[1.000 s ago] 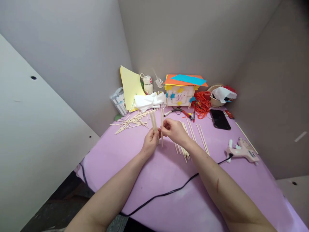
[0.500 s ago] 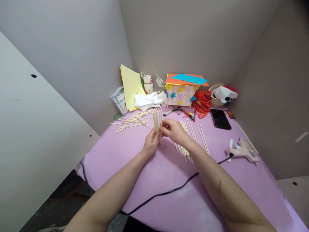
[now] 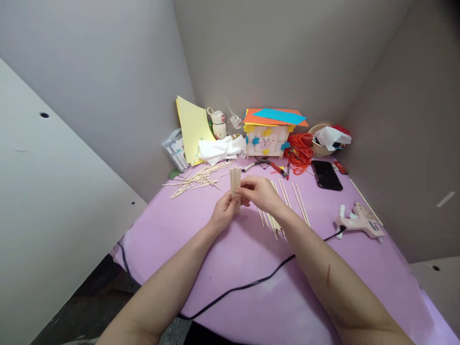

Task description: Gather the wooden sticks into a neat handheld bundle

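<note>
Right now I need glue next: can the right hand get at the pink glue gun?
Probably yes, once it lets go: the right hand is pinching the bundle of wooden sticks, and only bare purple tabletop lies toward the pink glue gun.

no legible text anywhere, small white bottle with a red mark (image 3: 219, 125) too blurred to read, pale pink glue gun (image 3: 359, 221) carrying a label too small to make out, dark phone screen (image 3: 327, 174) blank
</note>
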A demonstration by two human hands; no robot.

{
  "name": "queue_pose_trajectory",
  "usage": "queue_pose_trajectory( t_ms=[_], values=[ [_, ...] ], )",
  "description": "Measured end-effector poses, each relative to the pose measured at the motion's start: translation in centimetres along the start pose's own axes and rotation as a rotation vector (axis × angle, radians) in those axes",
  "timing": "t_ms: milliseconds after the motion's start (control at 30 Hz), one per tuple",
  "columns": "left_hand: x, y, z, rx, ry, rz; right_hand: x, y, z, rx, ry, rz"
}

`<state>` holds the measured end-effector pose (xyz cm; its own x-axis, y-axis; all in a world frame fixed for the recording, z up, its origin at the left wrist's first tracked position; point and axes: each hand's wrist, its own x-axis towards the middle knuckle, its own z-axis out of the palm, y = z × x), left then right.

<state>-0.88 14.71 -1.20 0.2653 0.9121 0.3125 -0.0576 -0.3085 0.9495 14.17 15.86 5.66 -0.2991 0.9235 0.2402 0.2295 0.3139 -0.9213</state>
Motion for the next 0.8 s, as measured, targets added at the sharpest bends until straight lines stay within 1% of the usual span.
queue_pose_trajectory(
  t_ms=[100, 167, 267, 433, 633, 800],
  values=[
    [0.1, 0.2, -0.2, -0.024, -0.005, -0.010, 0.1, 0.1, -0.1, 0.009, -0.002, 0.009],
    [0.1, 0.4, -0.3, -0.025, -0.025, -0.020, 0.1, 0.2, -0.2, 0.030, -0.030, 0.020],
    [0.2, 0.6, -0.4, -0.021, -0.061, -0.038, 0.2, 0.2, -0.2, 0.038, -0.031, 0.016],
    [0.1, 0.3, -0.4, -0.021, -0.034, -0.031, 0.3, 0.2, -0.2, 0.036, -0.026, 0.013],
    [0.1, -0.1, -0.4, 0.003, -0.057, -0.051, 0.2, 0.1, -0.6, 0.047, -0.114, 0.036],
    [0.2, 0.5, -0.4, 0.069, -0.095, -0.036, -0.1, -0.9, -0.2, 0.076, -0.061, -0.034]
  ],
)
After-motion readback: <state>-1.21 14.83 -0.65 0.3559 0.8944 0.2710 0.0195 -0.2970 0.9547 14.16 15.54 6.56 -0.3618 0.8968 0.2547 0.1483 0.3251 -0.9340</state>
